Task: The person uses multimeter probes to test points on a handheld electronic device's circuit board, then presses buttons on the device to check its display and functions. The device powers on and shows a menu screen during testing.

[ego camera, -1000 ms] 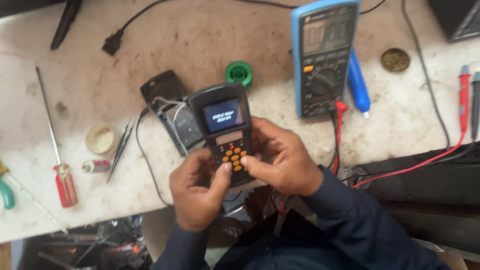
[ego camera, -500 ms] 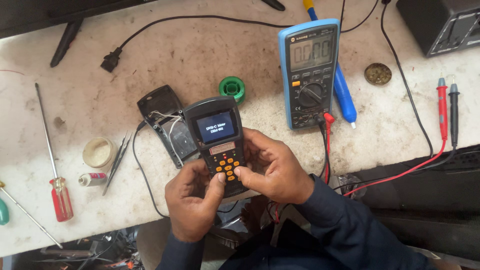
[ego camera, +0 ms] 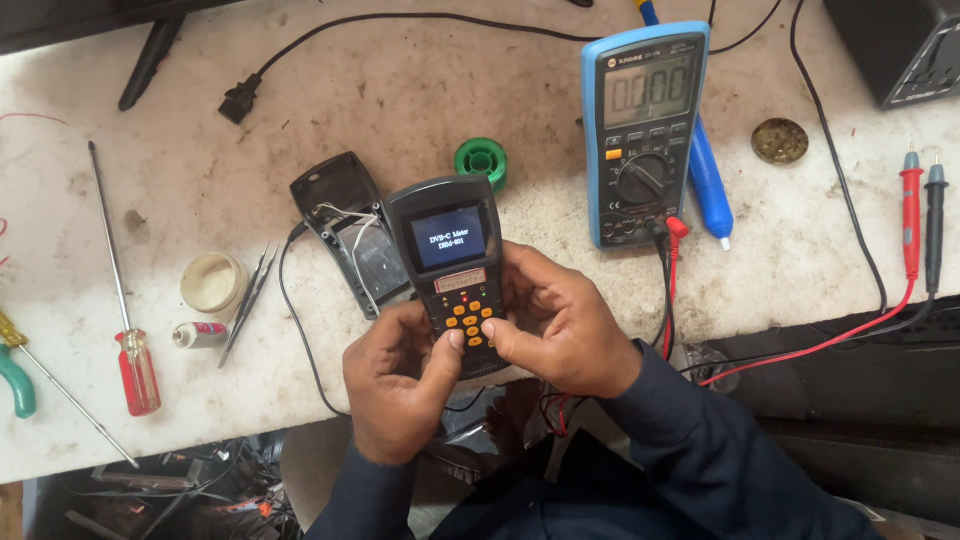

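Both hands hold a black handheld meter (ego camera: 448,240) with a lit blue screen and orange keys, just above the front edge of the white bench (ego camera: 420,90). My left hand (ego camera: 395,385) grips its lower left side, thumb on the keypad. My right hand (ego camera: 555,320) wraps the lower right side, thumb also on the keys. The meter's opened black back cover (ego camera: 345,230), with thin wires running out of it, lies on the bench right behind it.
A blue multimeter (ego camera: 642,130) stands at right with red and black probes (ego camera: 920,215) and leads. A green solder spool (ego camera: 481,160), tweezers (ego camera: 248,295), a small round tin (ego camera: 212,282), a red-handled screwdriver (ego camera: 125,300) and a blue pen tool (ego camera: 708,180) lie around.
The view has shifted slightly, so the bench items sit lower and further left in the picture. Both hands keep the same hold on the meter, thumbs on the keypad.
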`<state>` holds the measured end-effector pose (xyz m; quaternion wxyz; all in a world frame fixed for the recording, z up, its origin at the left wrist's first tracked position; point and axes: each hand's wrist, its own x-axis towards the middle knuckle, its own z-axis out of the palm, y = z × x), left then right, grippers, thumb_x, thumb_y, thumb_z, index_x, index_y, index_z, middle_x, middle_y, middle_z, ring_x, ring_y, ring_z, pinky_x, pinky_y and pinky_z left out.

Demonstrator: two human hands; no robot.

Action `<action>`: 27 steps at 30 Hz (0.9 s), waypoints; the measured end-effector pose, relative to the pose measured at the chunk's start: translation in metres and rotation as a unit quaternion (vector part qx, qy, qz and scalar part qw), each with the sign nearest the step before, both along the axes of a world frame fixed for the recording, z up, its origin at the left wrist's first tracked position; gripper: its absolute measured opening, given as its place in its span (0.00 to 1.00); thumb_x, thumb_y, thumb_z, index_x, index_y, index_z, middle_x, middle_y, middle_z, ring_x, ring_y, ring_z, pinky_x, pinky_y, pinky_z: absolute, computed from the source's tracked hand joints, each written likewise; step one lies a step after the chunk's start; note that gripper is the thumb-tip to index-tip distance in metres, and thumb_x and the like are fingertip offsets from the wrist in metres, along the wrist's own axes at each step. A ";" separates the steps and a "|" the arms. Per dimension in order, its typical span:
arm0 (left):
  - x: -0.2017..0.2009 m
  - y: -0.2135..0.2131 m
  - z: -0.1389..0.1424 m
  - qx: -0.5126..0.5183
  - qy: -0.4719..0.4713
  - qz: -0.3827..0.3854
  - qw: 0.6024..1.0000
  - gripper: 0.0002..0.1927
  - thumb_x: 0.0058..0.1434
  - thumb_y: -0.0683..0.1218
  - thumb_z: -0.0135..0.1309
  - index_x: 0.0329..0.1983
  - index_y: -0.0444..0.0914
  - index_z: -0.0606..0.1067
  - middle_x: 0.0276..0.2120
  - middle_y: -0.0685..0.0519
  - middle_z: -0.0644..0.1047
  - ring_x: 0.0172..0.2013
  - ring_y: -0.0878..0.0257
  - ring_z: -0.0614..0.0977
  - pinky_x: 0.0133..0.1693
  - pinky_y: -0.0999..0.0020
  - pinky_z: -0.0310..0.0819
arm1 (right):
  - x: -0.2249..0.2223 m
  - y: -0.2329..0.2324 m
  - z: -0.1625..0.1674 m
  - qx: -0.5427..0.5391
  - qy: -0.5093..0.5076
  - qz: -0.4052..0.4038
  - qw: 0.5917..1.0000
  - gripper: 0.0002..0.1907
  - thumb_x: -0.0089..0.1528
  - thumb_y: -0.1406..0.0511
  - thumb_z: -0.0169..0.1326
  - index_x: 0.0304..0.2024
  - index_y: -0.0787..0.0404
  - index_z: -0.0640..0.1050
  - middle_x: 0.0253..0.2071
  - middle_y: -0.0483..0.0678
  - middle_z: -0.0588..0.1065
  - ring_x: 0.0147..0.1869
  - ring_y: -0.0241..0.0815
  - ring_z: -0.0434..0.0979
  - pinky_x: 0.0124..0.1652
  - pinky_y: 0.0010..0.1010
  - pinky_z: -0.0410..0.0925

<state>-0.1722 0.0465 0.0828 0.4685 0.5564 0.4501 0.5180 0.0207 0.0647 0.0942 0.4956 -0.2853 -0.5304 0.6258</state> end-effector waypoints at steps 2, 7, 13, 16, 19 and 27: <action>-0.001 -0.001 0.000 0.004 0.020 0.005 1.000 0.09 0.62 0.36 0.59 0.44 0.29 0.76 0.35 0.52 0.82 0.34 0.72 0.80 0.36 0.78 0.74 | 0.000 0.000 0.000 -0.001 0.001 0.000 1.000 0.34 0.63 0.78 0.53 0.71 0.71 0.61 0.58 0.50 0.74 0.60 0.38 0.76 0.61 0.33 0.70; -0.001 0.000 0.001 0.003 0.004 -0.001 1.000 0.09 0.62 0.36 0.58 0.44 0.29 0.75 0.36 0.52 0.82 0.35 0.72 0.81 0.36 0.78 0.75 | -0.001 0.001 0.000 0.003 -0.001 0.002 1.000 0.34 0.63 0.78 0.53 0.72 0.72 0.61 0.58 0.51 0.74 0.60 0.38 0.76 0.61 0.33 0.70; -0.002 0.001 0.001 -0.006 0.001 -0.002 1.000 0.09 0.62 0.36 0.59 0.44 0.28 0.75 0.35 0.52 0.82 0.34 0.72 0.80 0.34 0.79 0.73 | -0.002 0.001 0.000 0.004 0.002 0.004 1.000 0.33 0.63 0.78 0.53 0.72 0.72 0.62 0.57 0.51 0.74 0.59 0.39 0.77 0.61 0.33 0.70; -0.003 0.002 0.001 -0.011 0.010 0.003 1.000 0.09 0.62 0.36 0.59 0.44 0.28 0.76 0.34 0.52 0.82 0.33 0.73 0.79 0.33 0.79 0.71 | -0.002 0.002 -0.001 -0.001 0.004 0.003 1.000 0.34 0.63 0.78 0.53 0.72 0.71 0.61 0.58 0.51 0.74 0.60 0.38 0.76 0.61 0.33 0.70; -0.003 0.003 0.000 0.002 0.004 -0.004 1.000 0.08 0.63 0.36 0.58 0.44 0.29 0.76 0.35 0.52 0.82 0.34 0.73 0.80 0.35 0.79 0.73 | -0.002 0.003 -0.001 0.007 0.007 0.004 1.000 0.33 0.64 0.77 0.53 0.71 0.72 0.62 0.59 0.51 0.74 0.61 0.39 0.76 0.62 0.33 0.70; -0.005 0.004 -0.001 -0.006 -0.013 -0.020 1.000 0.10 0.63 0.36 0.59 0.46 0.29 0.76 0.35 0.52 0.82 0.33 0.73 0.80 0.33 0.79 0.71 | 0.001 0.004 0.003 -0.007 -0.014 0.002 1.000 0.26 0.68 0.73 0.52 0.69 0.71 0.65 0.58 0.52 0.75 0.61 0.38 0.76 0.61 0.32 0.70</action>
